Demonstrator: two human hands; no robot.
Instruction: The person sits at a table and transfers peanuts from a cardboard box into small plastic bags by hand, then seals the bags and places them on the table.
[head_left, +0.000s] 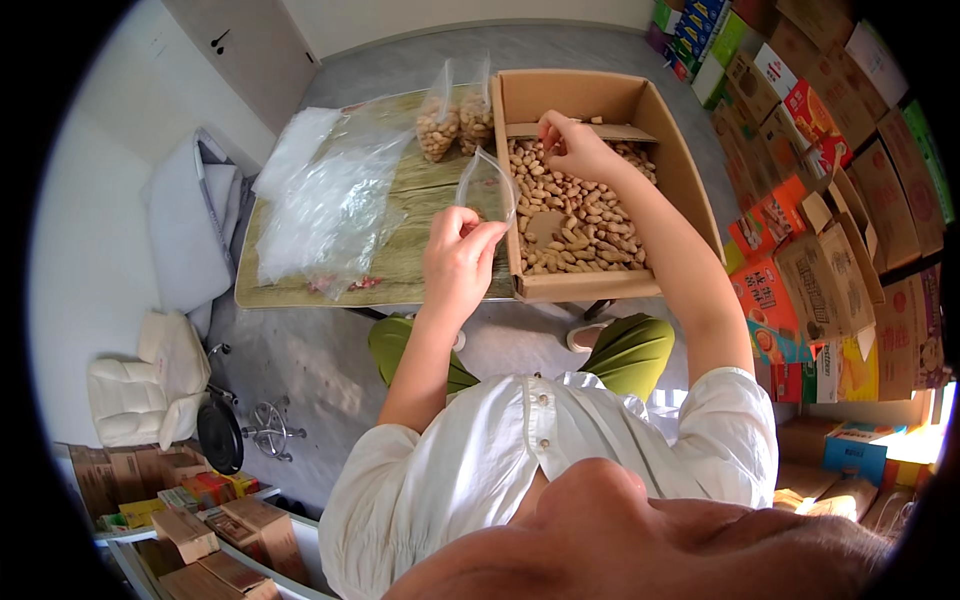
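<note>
My left hand (466, 251) pinches the rim of a clear plastic zip bag (487, 184), whose mouth gapes upward. Part of the bag is hidden behind my fingers. To its right is an open cardboard box (592, 288) with many unshelled peanuts (600, 232) spread over its bottom. My right hand (577, 152) is over the peanuts near the box's far side, fingers curled. Whether it grips any peanuts cannot be made out. Beyond the held bag stand two clear bags of peanuts, a left one (437, 133) and a right one (475, 120), against the box.
Flat clear plastic bags (330, 210) are piled on the left of the wood-patterned table (420, 202), near a white stack (296, 146). Stacked cartons (810, 150) line the right side. A cream chair (127, 397) and a wheeled metal base (271, 431) are at lower left.
</note>
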